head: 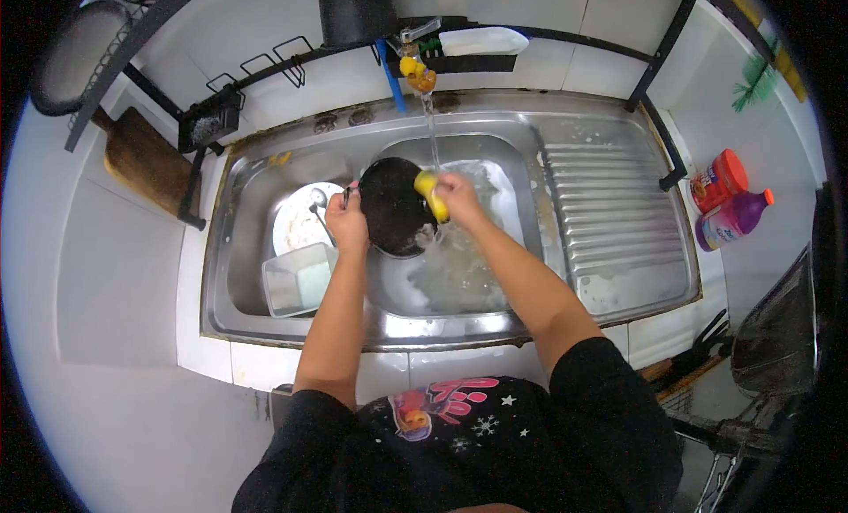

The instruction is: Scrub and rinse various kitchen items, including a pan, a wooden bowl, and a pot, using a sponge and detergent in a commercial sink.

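Note:
My left hand [348, 221] grips the rim or a small handle of a dark round pan [394, 208], tilted over the right basin of a stainless steel sink [384, 327]. In my right hand [458, 198] is a yellow sponge [432, 193], held against the pan's right side. Water runs from the faucet [417, 75] down behind the sponge, and cloudy, foamy water [460, 268] lies in the basin below. Left of the pan, the other basin holds a soiled white plate [295, 225] with a spoon [319, 198] and a dark utensil on it, and a clear plastic container [298, 281].
The ribbed drainboard [616, 208] is at the right. A black rack [583, 44] spans the sink, bearing a dark pot [356, 14] and a white-bladed knife or cleaver [483, 41]. A wooden board [149, 162] leans left. A red-lidded jar [721, 180] and purple bottle [734, 220] stand right.

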`<control>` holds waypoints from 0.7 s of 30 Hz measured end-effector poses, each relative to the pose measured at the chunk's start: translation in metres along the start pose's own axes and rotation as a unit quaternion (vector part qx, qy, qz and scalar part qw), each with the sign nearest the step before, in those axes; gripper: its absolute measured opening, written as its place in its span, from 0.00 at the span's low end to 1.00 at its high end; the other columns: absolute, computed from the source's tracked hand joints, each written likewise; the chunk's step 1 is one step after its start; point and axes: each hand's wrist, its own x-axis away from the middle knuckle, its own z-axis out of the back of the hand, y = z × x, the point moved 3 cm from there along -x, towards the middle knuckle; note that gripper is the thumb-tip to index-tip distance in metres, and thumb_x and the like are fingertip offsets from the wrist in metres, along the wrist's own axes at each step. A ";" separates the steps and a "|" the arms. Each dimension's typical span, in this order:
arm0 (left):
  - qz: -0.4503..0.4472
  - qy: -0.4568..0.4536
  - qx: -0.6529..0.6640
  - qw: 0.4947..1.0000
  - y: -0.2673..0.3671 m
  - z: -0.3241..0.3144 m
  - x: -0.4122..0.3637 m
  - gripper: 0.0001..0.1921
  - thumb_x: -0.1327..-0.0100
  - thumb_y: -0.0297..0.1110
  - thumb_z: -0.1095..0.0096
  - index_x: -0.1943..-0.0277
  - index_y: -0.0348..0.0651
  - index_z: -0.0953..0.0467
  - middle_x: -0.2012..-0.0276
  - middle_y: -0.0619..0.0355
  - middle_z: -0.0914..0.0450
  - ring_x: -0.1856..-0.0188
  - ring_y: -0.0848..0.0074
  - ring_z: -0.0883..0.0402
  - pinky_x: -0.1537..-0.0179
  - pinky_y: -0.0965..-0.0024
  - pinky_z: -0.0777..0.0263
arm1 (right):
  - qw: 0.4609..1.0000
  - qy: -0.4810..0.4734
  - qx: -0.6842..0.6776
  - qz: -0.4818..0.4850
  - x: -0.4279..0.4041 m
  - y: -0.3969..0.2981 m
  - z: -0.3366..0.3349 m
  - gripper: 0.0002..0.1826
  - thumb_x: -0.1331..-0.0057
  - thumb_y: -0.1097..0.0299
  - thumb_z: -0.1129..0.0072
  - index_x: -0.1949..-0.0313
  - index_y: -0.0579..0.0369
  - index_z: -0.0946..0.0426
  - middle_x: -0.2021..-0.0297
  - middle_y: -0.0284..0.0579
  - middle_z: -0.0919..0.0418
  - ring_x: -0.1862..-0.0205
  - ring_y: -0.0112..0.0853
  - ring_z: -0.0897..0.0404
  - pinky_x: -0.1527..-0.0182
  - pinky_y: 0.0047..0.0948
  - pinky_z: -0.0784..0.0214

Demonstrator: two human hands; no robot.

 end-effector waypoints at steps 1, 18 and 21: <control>0.010 -0.006 0.003 1.000 -0.002 0.003 0.005 0.05 0.39 0.24 0.43 0.72 0.39 0.27 0.76 0.66 0.26 0.75 0.87 0.35 0.73 0.80 0.41 | 0.992 0.003 -0.124 -0.013 -0.012 -0.003 0.004 0.14 0.42 0.71 0.49 0.55 0.55 0.26 0.58 0.42 0.26 0.62 0.39 0.23 0.58 0.42 0.30; 0.069 -0.105 -0.040 0.991 -0.015 0.029 0.076 0.13 0.42 0.22 0.44 0.53 0.35 0.24 0.73 0.66 0.24 0.73 0.85 0.32 0.67 0.79 0.36 | 0.927 -0.100 0.353 0.073 -0.084 -0.044 0.001 0.32 0.45 0.64 0.41 0.40 0.49 0.39 0.56 0.50 0.25 0.57 0.47 0.22 0.58 0.46 0.29; 0.087 -0.085 -0.063 0.991 -0.012 0.033 0.084 0.13 0.43 0.21 0.44 0.53 0.34 0.25 0.72 0.64 0.23 0.72 0.85 0.30 0.67 0.80 0.36 | 0.869 -0.033 0.490 0.061 -0.086 -0.057 0.008 0.32 0.43 0.55 0.42 0.41 0.49 0.38 0.60 0.49 0.23 0.63 0.45 0.21 0.62 0.42 0.29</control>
